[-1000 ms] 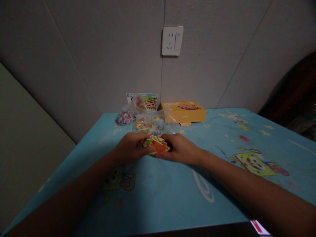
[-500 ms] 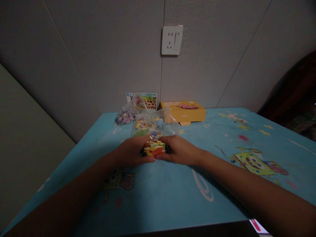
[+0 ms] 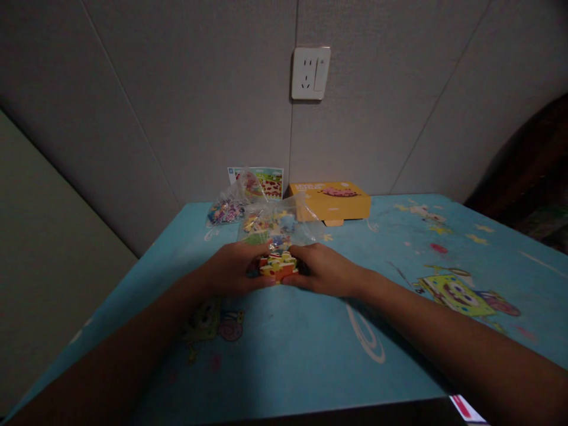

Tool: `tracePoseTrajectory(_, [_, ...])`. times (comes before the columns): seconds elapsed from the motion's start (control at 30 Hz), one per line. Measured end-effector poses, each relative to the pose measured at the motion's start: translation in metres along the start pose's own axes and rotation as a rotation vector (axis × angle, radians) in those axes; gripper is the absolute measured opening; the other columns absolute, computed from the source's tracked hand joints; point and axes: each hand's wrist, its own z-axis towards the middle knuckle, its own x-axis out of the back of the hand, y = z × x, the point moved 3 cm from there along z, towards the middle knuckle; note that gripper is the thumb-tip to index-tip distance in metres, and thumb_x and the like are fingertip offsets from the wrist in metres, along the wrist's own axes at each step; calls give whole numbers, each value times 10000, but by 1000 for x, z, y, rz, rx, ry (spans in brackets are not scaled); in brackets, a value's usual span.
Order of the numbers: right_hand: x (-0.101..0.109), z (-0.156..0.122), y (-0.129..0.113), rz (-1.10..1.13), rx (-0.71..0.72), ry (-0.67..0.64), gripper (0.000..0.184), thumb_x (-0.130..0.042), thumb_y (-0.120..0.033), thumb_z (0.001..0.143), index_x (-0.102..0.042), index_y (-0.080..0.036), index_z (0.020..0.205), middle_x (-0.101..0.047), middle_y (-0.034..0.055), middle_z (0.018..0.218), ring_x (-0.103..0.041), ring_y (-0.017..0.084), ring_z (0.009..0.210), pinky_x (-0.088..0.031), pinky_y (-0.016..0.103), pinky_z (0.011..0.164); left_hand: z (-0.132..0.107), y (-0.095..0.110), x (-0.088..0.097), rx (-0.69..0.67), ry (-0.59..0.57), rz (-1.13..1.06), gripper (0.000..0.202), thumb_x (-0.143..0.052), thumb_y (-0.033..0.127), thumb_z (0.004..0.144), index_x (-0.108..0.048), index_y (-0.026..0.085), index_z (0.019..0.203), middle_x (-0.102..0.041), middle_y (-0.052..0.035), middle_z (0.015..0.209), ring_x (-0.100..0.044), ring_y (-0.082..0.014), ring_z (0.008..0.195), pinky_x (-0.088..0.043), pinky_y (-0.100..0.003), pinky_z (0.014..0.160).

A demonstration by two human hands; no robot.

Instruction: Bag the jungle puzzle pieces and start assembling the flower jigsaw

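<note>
Both my hands meet at the middle of a blue cartoon-printed table (image 3: pixel 310 355). My left hand (image 3: pixel 233 273) and my right hand (image 3: pixel 323 271) are closed round a small stack of colourful puzzle pieces (image 3: pixel 278 267), pressing it from either side on the tabletop. The stack shows orange, yellow and red. Just behind it lies a clear plastic bag (image 3: pixel 273 228) with more coloured pieces inside.
A second clear bag of small pieces (image 3: pixel 226 210) lies further back left. A yellow cardboard box (image 3: pixel 331 200) and a picture card (image 3: pixel 266 180) stand against the wall. A wall socket (image 3: pixel 309 73) is above them. A dark wooden thing (image 3: pixel 528 171) sits at the right.
The pieces were spread loosely between my hands a second ago. My hands have pushed together and squared them into a tighter stack.
</note>
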Motion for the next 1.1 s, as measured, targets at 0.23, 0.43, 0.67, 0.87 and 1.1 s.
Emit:
tracePoseTrajectory(0.23, [-6,-2,-3,49,-5,-51,358,-593,-420,870,-549,-133,1080,-660,102,908,-586,198,765,-370,279,652,3,4,-15,35,-87,8,335,-541,504,855,-591,197,980,-656,-28,870,-611,-189,773,-404,-264,669])
tracePoseTrajectory(0.43, [-2,-1,-4,20,-33,-31,330,-581,-346,868,-549,-123,1109,-652,84,842,-567,183,704,-349,271,619,3,-1,-7,47,10,-45,386,-578,563,830,-592,197,949,-602,20,719,-545,-138,626,-336,-233,562])
tracePoseTrajectory(0.67, [0,-1,-2,14,-56,-18,376,-600,-415,861,-568,-131,1105,-654,77,824,-559,178,673,-355,269,599,0,-6,6,-71,228,20,398,-635,515,823,-591,172,1020,-487,54,620,-475,-109,581,-337,-220,569])
tracePoseTrajectory(0.87, [8,-2,-3,20,41,152,412,-637,-425,834,-565,-145,1128,-641,117,1023,-590,230,870,-430,330,733,1,1,4,-209,289,-1,271,-596,382,880,-595,174,1054,-593,-21,850,-542,-131,714,-421,-239,651])
tracePoseTrajectory(1.1, [18,-6,-8,112,126,272,235,-585,-294,862,-560,-171,1060,-638,72,954,-565,181,822,-426,303,729,1,2,1,-259,279,-69,249,-580,334,901,-608,173,1089,-598,-5,831,-473,-91,598,-399,-230,614])
